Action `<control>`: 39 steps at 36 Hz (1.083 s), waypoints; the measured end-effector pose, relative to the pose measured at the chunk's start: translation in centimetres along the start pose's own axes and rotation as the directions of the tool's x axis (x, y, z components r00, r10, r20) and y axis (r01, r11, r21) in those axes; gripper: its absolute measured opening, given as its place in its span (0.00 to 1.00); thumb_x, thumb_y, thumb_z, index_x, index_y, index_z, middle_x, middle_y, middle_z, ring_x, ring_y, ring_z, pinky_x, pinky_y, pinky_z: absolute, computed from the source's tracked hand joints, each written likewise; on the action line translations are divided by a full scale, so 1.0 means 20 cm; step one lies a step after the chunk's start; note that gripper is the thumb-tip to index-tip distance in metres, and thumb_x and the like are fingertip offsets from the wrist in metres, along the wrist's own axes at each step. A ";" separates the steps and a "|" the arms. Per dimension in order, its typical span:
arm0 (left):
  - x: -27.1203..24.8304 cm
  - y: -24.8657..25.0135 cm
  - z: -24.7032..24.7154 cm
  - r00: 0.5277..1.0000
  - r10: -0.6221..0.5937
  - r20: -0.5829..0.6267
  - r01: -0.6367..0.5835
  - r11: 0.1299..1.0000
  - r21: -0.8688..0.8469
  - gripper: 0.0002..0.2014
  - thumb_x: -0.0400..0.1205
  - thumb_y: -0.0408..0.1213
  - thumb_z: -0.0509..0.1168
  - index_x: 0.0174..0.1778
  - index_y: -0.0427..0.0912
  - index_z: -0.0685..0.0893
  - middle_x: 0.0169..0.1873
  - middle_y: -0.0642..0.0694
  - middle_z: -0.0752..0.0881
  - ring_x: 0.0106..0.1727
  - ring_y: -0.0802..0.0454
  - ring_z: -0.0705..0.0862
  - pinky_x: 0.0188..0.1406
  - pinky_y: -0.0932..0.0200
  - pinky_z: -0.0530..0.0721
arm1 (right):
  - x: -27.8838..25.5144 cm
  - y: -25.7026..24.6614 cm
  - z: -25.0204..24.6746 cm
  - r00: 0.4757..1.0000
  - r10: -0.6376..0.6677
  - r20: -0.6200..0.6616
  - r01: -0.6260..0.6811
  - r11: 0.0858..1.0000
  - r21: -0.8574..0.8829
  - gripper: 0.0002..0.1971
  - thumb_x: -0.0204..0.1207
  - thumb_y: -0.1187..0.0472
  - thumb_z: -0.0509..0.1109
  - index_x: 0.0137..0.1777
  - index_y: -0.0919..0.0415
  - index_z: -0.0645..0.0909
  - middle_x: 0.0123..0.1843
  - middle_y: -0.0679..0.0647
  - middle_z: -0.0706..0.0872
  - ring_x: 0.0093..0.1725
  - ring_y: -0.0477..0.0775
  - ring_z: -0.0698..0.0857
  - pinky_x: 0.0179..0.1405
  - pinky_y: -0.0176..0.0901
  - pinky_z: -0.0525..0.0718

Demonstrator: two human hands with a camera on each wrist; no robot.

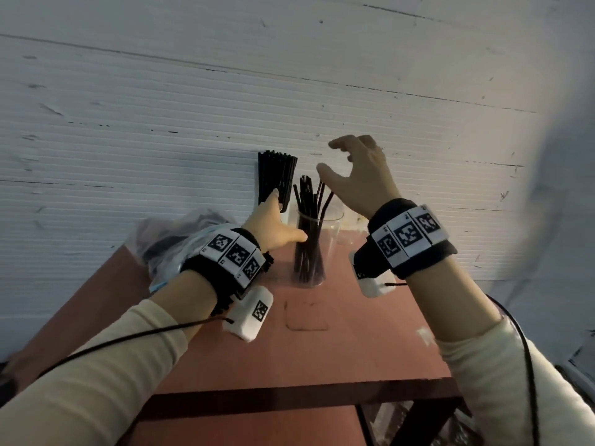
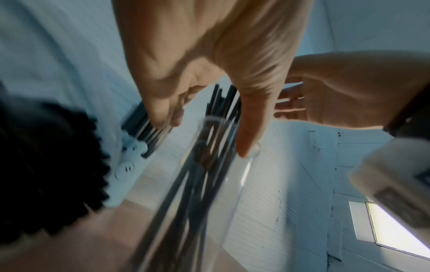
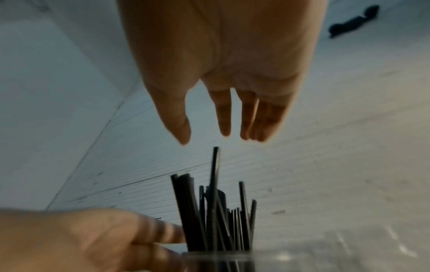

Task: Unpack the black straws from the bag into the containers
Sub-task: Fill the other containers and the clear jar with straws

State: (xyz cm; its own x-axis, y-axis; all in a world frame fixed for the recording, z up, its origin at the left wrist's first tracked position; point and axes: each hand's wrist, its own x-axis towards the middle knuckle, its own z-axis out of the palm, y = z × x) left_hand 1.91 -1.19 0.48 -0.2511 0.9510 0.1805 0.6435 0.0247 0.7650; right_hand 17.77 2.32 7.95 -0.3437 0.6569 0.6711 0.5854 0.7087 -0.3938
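Observation:
A clear glass (image 1: 317,252) stands on the reddish table (image 1: 338,355) and holds several black straws (image 1: 307,201). My left hand (image 1: 288,216) is beside it, thumb laid against the glass wall, fingers straight and reaching towards the back. In the left wrist view the thumb (image 2: 246,139) lies over the rim of the glass (image 2: 218,184). My right hand (image 1: 326,157) hovers open above the straw tips, holding nothing; the right wrist view shows its fingers (image 3: 225,117) spread just above the straws (image 3: 216,211). The plastic bag (image 1: 167,239) lies at the table's left rear.
A second bundle of black straws (image 1: 277,175) stands upright in a white container (image 2: 125,173) against the white wall (image 1: 161,107), just behind the glass. The table's front edge (image 1: 289,400) is a dark bar. Cables run from both wrist cameras.

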 end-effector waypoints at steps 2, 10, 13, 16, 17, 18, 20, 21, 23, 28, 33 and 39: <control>-0.03 -0.03 -0.08 0.994 0.052 -0.096 -0.050 0.998 0.025 0.46 0.74 0.39 0.76 0.84 0.42 0.57 0.71 0.46 0.77 0.71 0.48 0.77 0.70 0.57 0.72 | -0.03 -0.06 0.01 0.985 -0.125 -0.120 0.129 0.991 0.030 0.15 0.76 0.55 0.69 0.61 0.59 0.80 0.60 0.54 0.77 0.62 0.54 0.74 0.61 0.40 0.73; -0.17 -0.18 -0.42 0.962 0.150 -0.227 -0.122 0.984 0.130 0.11 0.75 0.32 0.68 0.47 0.53 0.86 0.39 0.57 0.85 0.39 0.61 0.82 0.45 0.67 0.76 | -0.19 -0.24 0.25 0.920 -0.382 0.083 0.366 0.916 0.165 0.04 0.74 0.65 0.68 0.45 0.62 0.84 0.39 0.52 0.83 0.37 0.48 0.78 0.40 0.28 0.72; -0.22 -0.25 -0.52 0.991 0.059 -0.117 -0.033 0.976 0.217 0.07 0.75 0.39 0.71 0.44 0.56 0.85 0.43 0.52 0.87 0.47 0.51 0.85 0.50 0.58 0.79 | -0.24 -0.24 0.37 0.896 -0.294 0.334 0.255 0.954 0.154 0.08 0.77 0.58 0.70 0.53 0.59 0.83 0.45 0.53 0.85 0.42 0.49 0.81 0.45 0.35 0.77; -0.26 -0.34 -0.56 0.998 -0.040 0.055 0.019 0.943 0.333 0.17 0.74 0.48 0.76 0.58 0.53 0.84 0.61 0.43 0.82 0.61 0.45 0.82 0.58 0.53 0.78 | -0.28 -0.25 0.46 0.794 -0.166 0.584 0.197 0.980 0.011 0.16 0.76 0.51 0.71 0.61 0.55 0.79 0.49 0.49 0.81 0.48 0.50 0.80 0.49 0.42 0.79; -0.27 -0.36 -0.57 0.994 -0.051 0.094 0.017 0.942 0.336 0.20 0.75 0.46 0.76 0.63 0.53 0.83 0.67 0.42 0.80 0.65 0.45 0.80 0.59 0.55 0.76 | -0.29 -0.25 0.47 0.757 -0.139 0.638 0.201 0.979 -0.025 0.17 0.76 0.52 0.72 0.63 0.55 0.78 0.50 0.48 0.79 0.48 0.50 0.79 0.50 0.42 0.79; -0.29 -0.37 -0.57 0.991 -0.045 0.123 0.001 0.943 0.332 0.22 0.76 0.44 0.75 0.66 0.52 0.81 0.69 0.43 0.78 0.67 0.46 0.79 0.59 0.57 0.75 | -0.30 -0.25 0.49 0.731 -0.127 0.670 0.205 0.978 -0.038 0.17 0.76 0.54 0.73 0.63 0.56 0.77 0.50 0.48 0.78 0.48 0.50 0.79 0.50 0.43 0.80; -0.30 -0.40 -0.56 0.988 -0.009 0.156 -0.041 0.949 0.313 0.23 0.78 0.37 0.73 0.69 0.51 0.79 0.69 0.44 0.78 0.66 0.46 0.79 0.61 0.55 0.76 | -0.30 -0.24 0.52 0.724 -0.133 0.677 0.199 0.980 -0.020 0.14 0.75 0.62 0.72 0.59 0.58 0.79 0.49 0.50 0.80 0.49 0.53 0.81 0.48 0.43 0.81; -0.30 -0.42 -0.56 0.986 0.012 0.165 -0.060 0.955 0.289 0.23 0.79 0.35 0.72 0.70 0.52 0.78 0.67 0.45 0.79 0.65 0.47 0.79 0.62 0.53 0.77 | -0.30 -0.24 0.54 0.737 -0.141 0.661 0.192 0.981 -0.005 0.11 0.74 0.65 0.71 0.56 0.58 0.80 0.48 0.52 0.82 0.48 0.54 0.82 0.46 0.41 0.80; -0.31 -0.43 -0.56 0.983 0.073 0.168 -0.110 0.969 0.220 0.22 0.81 0.31 0.69 0.70 0.52 0.78 0.60 0.51 0.80 0.64 0.50 0.79 0.62 0.55 0.78 | -0.29 -0.25 0.57 0.772 -0.164 0.614 0.184 0.982 0.031 0.09 0.74 0.67 0.69 0.52 0.57 0.83 0.47 0.53 0.84 0.46 0.53 0.82 0.43 0.36 0.75; -0.30 -0.43 -0.55 0.986 0.161 0.032 -0.164 0.970 0.177 0.12 0.83 0.34 0.66 0.62 0.47 0.84 0.42 0.57 0.83 0.46 0.59 0.82 0.47 0.70 0.76 | -0.24 -0.32 0.66 0.803 -0.190 0.565 0.226 0.974 0.006 0.10 0.81 0.61 0.64 0.51 0.58 0.88 0.50 0.52 0.87 0.48 0.49 0.80 0.49 0.36 0.74; -0.25 -0.46 -0.56 0.990 0.088 -0.107 -0.064 0.976 0.206 0.14 0.82 0.29 0.64 0.49 0.56 0.87 0.45 0.39 0.88 0.46 0.44 0.85 0.52 0.50 0.82 | -0.23 -0.39 0.75 0.769 -0.107 0.630 0.196 0.978 -0.073 0.17 0.87 0.58 0.55 0.57 0.65 0.83 0.56 0.63 0.86 0.57 0.63 0.82 0.53 0.45 0.74; -0.24 -0.44 -0.56 0.986 0.074 -0.149 -0.052 0.988 0.147 0.15 0.81 0.33 0.66 0.44 0.63 0.88 0.48 0.48 0.91 0.53 0.50 0.87 0.61 0.49 0.83 | -0.21 -0.41 0.78 0.719 -0.131 0.682 0.306 0.941 -0.143 0.21 0.87 0.54 0.55 0.79 0.55 0.69 0.76 0.56 0.75 0.75 0.56 0.71 0.72 0.41 0.62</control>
State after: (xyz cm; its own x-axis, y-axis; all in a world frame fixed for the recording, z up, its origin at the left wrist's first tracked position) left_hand -10.64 -9.34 -0.28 -0.3078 0.8937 0.3263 0.7548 0.0206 0.6556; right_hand 2.96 -2.26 -1.37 -0.8247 0.5556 0.1054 0.5505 0.8314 -0.0756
